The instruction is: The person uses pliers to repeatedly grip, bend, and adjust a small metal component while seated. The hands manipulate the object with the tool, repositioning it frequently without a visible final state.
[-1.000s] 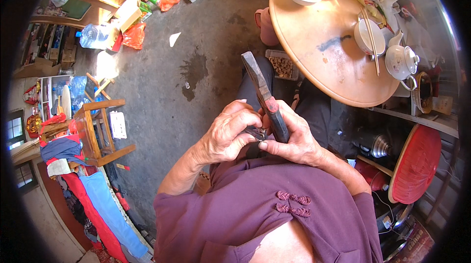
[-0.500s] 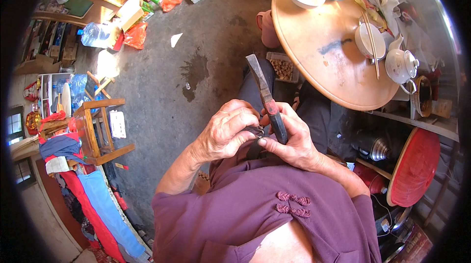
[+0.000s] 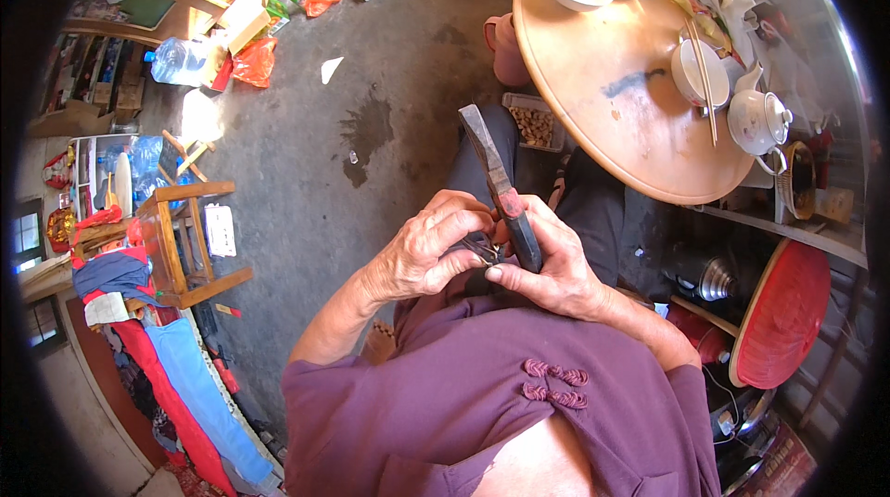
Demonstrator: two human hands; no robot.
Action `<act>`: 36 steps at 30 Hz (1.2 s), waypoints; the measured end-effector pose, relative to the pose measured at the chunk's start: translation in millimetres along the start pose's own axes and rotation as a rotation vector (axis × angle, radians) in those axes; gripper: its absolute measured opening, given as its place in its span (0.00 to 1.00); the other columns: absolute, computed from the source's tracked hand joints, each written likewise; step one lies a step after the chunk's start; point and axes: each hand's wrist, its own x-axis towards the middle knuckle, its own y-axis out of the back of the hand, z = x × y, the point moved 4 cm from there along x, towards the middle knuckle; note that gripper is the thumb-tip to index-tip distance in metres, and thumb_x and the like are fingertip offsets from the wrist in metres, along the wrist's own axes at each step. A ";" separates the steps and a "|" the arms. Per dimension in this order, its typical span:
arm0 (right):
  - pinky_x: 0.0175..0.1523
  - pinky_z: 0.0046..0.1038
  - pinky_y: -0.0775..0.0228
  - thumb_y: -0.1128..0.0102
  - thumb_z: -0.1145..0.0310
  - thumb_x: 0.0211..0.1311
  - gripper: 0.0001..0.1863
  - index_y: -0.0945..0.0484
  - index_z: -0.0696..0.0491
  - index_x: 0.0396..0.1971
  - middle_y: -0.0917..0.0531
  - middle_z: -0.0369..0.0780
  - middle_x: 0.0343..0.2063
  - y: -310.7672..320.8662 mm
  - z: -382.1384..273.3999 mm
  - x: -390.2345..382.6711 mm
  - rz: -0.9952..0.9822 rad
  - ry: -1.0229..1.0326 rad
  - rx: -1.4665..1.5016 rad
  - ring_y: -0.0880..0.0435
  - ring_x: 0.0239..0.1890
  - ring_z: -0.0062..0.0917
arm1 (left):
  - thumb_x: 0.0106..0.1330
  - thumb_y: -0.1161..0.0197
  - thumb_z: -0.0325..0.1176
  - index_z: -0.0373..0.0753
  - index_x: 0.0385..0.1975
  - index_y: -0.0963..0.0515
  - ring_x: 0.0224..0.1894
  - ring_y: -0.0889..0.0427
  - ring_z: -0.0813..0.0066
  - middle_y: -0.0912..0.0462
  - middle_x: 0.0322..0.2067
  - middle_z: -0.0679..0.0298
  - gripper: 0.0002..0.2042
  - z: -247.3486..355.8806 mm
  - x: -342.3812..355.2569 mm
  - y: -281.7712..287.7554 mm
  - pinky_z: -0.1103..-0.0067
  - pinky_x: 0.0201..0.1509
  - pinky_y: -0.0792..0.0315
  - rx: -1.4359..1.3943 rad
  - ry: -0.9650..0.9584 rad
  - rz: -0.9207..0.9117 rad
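Observation:
Above my lap both hands meet. My right hand [image 3: 549,261] is closed round the black and red handle of a knife [image 3: 489,159]. Its worn, square-ended metal blade points up and away to the left. Pinched in the fingers of my left hand [image 3: 433,245] is a small dark piece [image 3: 479,244], mostly covered by the fingers, so its kind cannot be made out. The thumbs of both hands come close together at that piece, below the knife handle.
A round wooden table [image 3: 640,145] stands ahead right, bearing bowls, chopsticks and a white teapot [image 3: 758,120]. Below its edge sits a plastic box of small tan pieces [image 3: 533,126]. At left lies a wooden stool [image 3: 171,251]; a red round lid [image 3: 783,316] leans at right.
The knife has tilted slightly, its tip shifting a little left. More of the dark piece shows between my left fingers and thumb. Both grips stay the same.

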 end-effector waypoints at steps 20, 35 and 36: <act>0.48 0.34 0.29 0.27 0.68 0.49 0.21 0.26 0.60 0.40 0.27 0.46 0.45 -1.6 -1.6 -2.1 0.058 -0.045 -0.043 0.24 0.45 0.36 | 0.46 0.34 0.22 0.35 0.38 0.26 0.49 0.27 0.55 0.23 0.41 0.57 0.16 8.8 4.4 -0.6 0.66 0.55 0.31 -0.005 0.014 0.062; 0.49 0.35 0.30 0.28 0.68 0.48 0.21 0.27 0.59 0.40 0.28 0.46 0.45 -6.0 3.1 -4.2 0.074 -0.064 -0.009 0.25 0.45 0.39 | 0.53 0.36 0.24 0.33 0.43 0.27 0.51 0.27 0.56 0.24 0.44 0.56 0.16 4.7 -5.2 -8.8 0.67 0.56 0.31 -0.103 0.148 0.033; 0.49 0.35 0.30 0.28 0.68 0.48 0.21 0.27 0.59 0.40 0.28 0.46 0.45 -6.4 3.7 -4.0 0.067 -0.058 -0.017 0.25 0.45 0.39 | 0.53 0.36 0.23 0.33 0.42 0.27 0.51 0.27 0.56 0.24 0.44 0.56 0.16 4.8 -5.3 -8.0 0.67 0.57 0.31 -0.101 0.144 0.041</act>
